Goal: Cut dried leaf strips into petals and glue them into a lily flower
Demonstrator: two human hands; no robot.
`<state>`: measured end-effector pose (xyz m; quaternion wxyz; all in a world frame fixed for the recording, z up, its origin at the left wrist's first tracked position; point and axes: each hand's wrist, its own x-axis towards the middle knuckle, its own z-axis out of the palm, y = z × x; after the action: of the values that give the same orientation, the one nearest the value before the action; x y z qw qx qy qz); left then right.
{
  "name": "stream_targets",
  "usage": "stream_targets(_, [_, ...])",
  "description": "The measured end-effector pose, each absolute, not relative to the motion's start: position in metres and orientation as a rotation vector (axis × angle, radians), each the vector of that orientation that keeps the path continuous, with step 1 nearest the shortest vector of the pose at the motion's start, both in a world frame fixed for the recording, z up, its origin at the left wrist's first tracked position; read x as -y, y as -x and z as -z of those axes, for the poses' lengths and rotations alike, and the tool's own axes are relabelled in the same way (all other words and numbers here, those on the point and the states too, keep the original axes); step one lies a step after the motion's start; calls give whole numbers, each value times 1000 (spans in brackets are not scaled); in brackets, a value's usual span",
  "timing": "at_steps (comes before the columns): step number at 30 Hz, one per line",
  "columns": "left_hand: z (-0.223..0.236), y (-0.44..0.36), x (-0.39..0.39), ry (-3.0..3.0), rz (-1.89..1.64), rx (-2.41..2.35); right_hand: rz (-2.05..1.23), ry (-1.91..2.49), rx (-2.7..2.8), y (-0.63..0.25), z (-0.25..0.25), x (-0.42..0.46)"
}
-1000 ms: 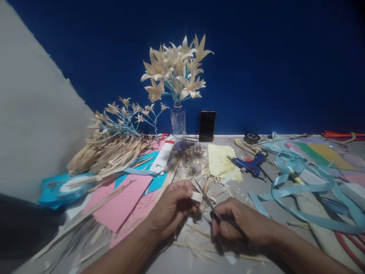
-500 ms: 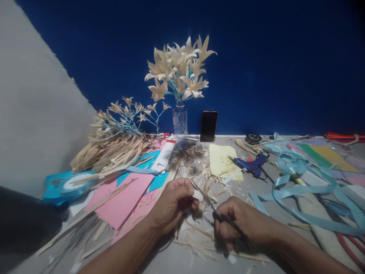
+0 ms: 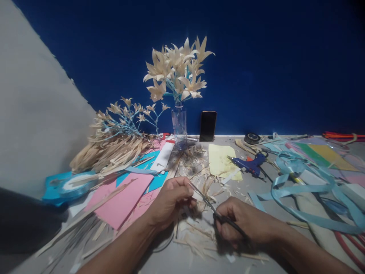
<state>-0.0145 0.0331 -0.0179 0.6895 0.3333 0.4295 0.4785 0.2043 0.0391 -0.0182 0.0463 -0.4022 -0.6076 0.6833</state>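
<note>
My left hand is closed, pinching a small white piece between thumb and fingers; its material is hard to make out. In my right hand are black-handled scissors, fingers wrapped round the handles. Their blades point up and left and lie against the white piece beside my left fingertips. Beneath both hands, dry tan husk scraps litter the grey tabletop. A small white scrap lies below my right hand.
Husk flowers stand in a clear bottle at the back, next to a phone. A blue glue gun lies right on yellow paper. Pink sheets and a ribbon roll are left; loose blue ribbon spreads right.
The scissor blades look closer together, and less of the white piece shows beside my left fingers. Both hands stay nearly in place; the whole view shifts slightly.
</note>
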Motion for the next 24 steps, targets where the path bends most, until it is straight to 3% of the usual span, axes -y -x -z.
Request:
stream_targets(18, [14, 18, -34, -750, -1036, -971, -2092, 1184, 1831, -211, 32, -42])
stream_targets(24, [21, 13, -33, -676, -1097, -916, -1964, 1130, 1364, -200, 33, -43])
